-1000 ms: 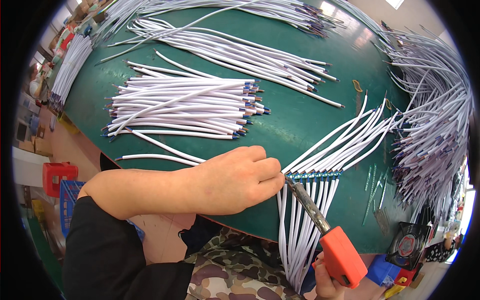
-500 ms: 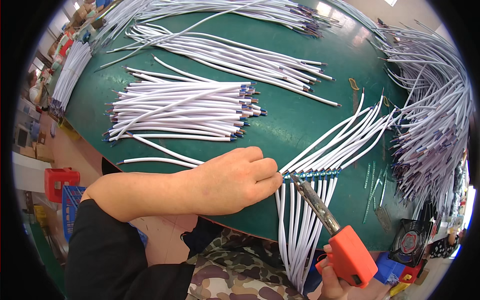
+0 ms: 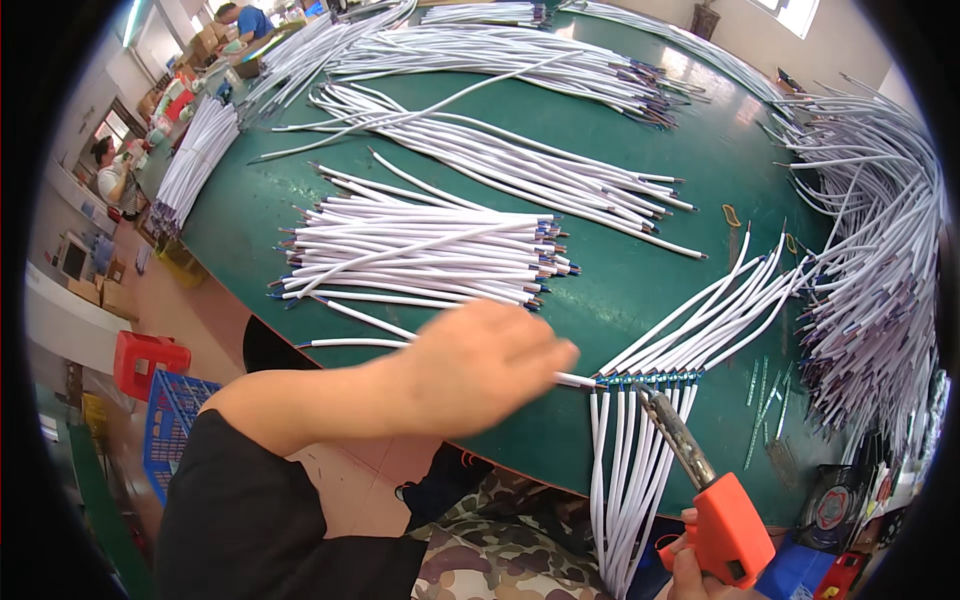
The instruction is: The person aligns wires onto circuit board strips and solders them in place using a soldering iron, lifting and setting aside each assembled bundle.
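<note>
My right hand [image 3: 695,575] is closed around the red pistol grip of a soldering gun [image 3: 728,528]. Its metal tip rests at a narrow green circuit-board strip [image 3: 655,380]. White cables run out from both long sides of this strip. A further white cable [image 3: 576,380] lies at the strip's left end, its other part hidden beneath my left hand [image 3: 490,365]. That hand hovers just left of the strip, smeared by motion, so whether its fingers grip the cable is unclear. Stacked beyond it is a pile of short white cables [image 3: 420,240] with stripped, coloured ends.
More cable bundles [image 3: 500,150] lie farther back on the green table [image 3: 690,150]. A large cable heap [image 3: 870,270] stands along the right side. Thin green strips [image 3: 765,410] and a small fan [image 3: 832,508] are at the right. People work at the far left.
My left hand has drawn back leftward from the strip, uncovering a white cable at its end. The soldering gun stays at the strip. The whole view has shifted, showing more of the room.
</note>
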`<state>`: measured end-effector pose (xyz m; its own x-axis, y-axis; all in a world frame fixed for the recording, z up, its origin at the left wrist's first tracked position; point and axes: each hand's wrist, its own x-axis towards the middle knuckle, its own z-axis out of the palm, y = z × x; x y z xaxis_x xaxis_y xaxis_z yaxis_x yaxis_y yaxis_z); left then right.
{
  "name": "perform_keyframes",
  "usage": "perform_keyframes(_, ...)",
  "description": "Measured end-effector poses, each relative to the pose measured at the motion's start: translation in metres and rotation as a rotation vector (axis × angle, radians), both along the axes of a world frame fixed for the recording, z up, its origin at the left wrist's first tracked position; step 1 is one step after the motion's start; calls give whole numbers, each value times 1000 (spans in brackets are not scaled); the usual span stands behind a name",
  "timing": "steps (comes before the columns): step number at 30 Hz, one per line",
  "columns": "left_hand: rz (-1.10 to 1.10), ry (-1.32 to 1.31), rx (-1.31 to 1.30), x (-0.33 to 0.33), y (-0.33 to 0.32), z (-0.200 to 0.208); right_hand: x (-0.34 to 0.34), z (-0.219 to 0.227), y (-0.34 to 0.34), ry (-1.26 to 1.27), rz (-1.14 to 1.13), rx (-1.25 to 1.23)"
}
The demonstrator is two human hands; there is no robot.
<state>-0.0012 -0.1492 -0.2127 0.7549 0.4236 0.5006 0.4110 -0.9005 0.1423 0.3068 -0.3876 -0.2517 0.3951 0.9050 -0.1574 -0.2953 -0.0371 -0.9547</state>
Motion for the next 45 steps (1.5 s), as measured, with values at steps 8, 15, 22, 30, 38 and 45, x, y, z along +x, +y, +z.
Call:
perform_keyframes(8, 148, 304, -1, -34, 26, 3, 8, 13, 8, -378, 164, 63)
perform_keyframes(15, 13, 166, -210, -21, 34, 15, 11, 12, -2, -648, 232, 155)
perform_keyframes(22, -265, -93, -518, 20, 34, 10, 20, 2, -4, -281, 181, 122)
perform_keyframes(30, -315, -26, -646, 36, 38, 9, 11, 13, 0, -712, 159, 114)
perform_keyframes(38, -252, -45, -469, 40, 33, -4, 12, 7, 3, -474, 212, 92)
perform_keyframes(45, -334, -54, -436, 42, 34, -19, 13, 5, 7, -639, 315, 101)
